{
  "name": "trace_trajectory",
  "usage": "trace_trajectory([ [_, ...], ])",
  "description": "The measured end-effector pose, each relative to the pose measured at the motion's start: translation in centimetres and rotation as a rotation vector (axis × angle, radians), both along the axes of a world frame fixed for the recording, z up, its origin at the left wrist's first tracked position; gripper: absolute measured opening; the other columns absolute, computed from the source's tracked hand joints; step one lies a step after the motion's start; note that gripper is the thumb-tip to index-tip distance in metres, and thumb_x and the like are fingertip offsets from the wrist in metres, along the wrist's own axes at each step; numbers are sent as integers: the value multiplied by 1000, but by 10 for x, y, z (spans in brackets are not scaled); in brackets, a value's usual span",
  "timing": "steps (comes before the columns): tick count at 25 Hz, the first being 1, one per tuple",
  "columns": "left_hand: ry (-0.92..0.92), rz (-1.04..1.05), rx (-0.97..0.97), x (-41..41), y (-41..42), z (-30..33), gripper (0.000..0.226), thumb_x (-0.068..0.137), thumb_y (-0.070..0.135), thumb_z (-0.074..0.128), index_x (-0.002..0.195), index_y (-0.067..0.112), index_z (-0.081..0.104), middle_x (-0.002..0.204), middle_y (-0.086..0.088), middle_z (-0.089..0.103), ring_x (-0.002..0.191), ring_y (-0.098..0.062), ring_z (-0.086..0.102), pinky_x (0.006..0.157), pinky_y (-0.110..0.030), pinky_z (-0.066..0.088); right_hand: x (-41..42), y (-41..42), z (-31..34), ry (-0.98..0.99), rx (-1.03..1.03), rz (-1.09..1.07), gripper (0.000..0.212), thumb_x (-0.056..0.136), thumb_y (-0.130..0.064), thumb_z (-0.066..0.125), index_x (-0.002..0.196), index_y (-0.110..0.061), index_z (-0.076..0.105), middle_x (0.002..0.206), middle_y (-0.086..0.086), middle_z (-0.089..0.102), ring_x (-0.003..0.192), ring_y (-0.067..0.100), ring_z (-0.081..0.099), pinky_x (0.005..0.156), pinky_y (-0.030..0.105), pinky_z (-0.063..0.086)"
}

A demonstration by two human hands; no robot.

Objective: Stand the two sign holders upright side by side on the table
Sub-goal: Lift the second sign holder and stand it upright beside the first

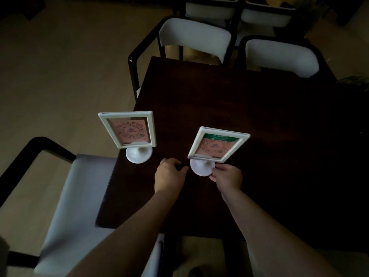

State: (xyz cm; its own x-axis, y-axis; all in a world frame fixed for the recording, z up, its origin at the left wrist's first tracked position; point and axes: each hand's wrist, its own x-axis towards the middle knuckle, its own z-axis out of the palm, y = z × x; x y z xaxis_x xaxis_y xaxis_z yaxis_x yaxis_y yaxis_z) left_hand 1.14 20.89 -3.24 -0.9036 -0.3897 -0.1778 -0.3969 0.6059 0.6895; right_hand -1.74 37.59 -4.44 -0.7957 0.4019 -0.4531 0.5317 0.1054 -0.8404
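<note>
2 bare forearms, no sleeves visible; left hand (169, 174), right hand (227, 179) ungloved, no rings seen.

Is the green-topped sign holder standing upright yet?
Upright: the green-topped sign holder stands on its round base on the table, right hand touching it.

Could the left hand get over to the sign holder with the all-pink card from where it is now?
Probably yes. The left hand sits on the table just right of that left sign holder, and only bare tabletop lies between them. The hand seems empty.
</note>
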Motion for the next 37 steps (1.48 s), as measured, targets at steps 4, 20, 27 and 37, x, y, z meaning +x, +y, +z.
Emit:
trace_trajectory([
  [4, 83, 139, -165, 32, -56, 5, 33, 80, 51, 70, 93, 21, 67, 95, 3, 58, 100, -24, 53, 75, -34, 42, 11, -3, 7, 4, 121, 23, 31, 80, -11, 76, 109, -7, 69, 96, 7, 72, 74, 22, 72, 69, 34, 59],
  [20, 50, -181, -493, 44, -130, -10, 72, 84, 56, 61, 135, 7, 47, 148, -16, 44, 144, -35, 27, 115, -52, 27, 45, -37, 6, 302, 769, 389, 36, 84, -31, 69, 114, -13, 64, 124, 4, 63, 123, 24, 51, 92, 38, 50],
  [27, 97, -322, -501, 48, -131, -11, 83, 86, 60, 54, 150, 11, 34, 157, -13, 34, 149, -30, 16, 120, -48, 17, 29, -42, 2, 259, 757, 474, 39, 91, -31, 65, 124, -12, 62, 141, 3, 55, 132, 20, 46, 98, 41, 48],
  [37, 48, -378, -489, 50, -129, -13, 85, 88, 64, 48, 155, 18, 24, 163, -12, 20, 151, -30, 5, 120, -46, 9, 15, -74, 4, 290, 753, 582, 33, 88, -32, 67, 116, -14, 65, 136, 1, 56, 123, 23, 53, 88, 37, 51],
])
